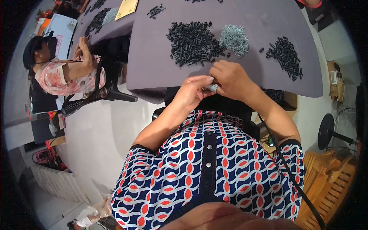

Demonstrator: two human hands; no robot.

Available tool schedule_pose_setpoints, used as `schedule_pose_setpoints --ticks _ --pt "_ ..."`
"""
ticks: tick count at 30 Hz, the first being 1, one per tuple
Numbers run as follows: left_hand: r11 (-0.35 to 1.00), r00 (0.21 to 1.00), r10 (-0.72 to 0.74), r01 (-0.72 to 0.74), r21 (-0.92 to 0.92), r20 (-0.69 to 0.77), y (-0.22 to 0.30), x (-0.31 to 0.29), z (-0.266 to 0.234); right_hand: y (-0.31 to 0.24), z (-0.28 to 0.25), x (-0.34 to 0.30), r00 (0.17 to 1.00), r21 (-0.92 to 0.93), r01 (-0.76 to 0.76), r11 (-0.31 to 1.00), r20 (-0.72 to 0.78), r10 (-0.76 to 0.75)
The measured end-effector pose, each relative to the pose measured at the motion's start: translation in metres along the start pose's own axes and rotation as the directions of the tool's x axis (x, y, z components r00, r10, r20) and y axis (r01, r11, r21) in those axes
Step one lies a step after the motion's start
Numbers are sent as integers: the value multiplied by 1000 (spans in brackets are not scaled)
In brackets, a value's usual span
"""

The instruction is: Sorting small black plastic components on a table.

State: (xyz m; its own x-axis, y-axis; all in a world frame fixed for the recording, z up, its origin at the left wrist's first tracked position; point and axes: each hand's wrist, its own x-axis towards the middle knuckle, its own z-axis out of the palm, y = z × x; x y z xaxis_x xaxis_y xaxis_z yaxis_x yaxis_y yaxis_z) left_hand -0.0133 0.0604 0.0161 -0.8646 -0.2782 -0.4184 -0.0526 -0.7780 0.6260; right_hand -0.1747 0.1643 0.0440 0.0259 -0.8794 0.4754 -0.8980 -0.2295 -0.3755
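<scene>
My two hands meet just off the table's near edge. My left hand [191, 91] is closed around a few small silvery metal pieces [212, 87], which show between its fingers and thumb. The fingers of my right hand [232, 79] are curled in a pinch against the left thumb; a bit of something dark shows there, too small to name. Beyond the hands lies a large heap of short black plastic pieces [191, 43], with a heap of silvery metal pieces [234, 40] touching its right side. A smaller heap of black pieces [285, 57] is farther right.
A grey cloth covers the table [153, 73]. At the left, another person [73, 73] sits on a black chair [103, 90], hands at more heaps. A yellowish board [126, 8] lies at the far left. A wooden chair [326, 180] and a black fan [326, 131] stand at the right.
</scene>
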Motion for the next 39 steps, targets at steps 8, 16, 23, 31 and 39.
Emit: schedule_pose_setpoints --ticks 8,16,23,31,39 --pt "1000 1000 -10 11 12 -22 -11 -1 3 -4 8 -22 997 21 -67 998 49 66" --pt "88 679 704 -376 922 209 29 -7 -3 68 -68 -50 922 -393 -376 839 -248 297" --pt "-355 629 587 -367 860 510 15 33 -9 79 -64 -71 815 -448 -578 682 -280 507" --pt "-547 573 523 -342 764 631 17 65 -8 54 -3 -16 947 -155 -312 937 -127 294" --pt "-547 536 582 -300 782 612 22 62 -22 61 28 6 949 8 -300 954 -100 299"
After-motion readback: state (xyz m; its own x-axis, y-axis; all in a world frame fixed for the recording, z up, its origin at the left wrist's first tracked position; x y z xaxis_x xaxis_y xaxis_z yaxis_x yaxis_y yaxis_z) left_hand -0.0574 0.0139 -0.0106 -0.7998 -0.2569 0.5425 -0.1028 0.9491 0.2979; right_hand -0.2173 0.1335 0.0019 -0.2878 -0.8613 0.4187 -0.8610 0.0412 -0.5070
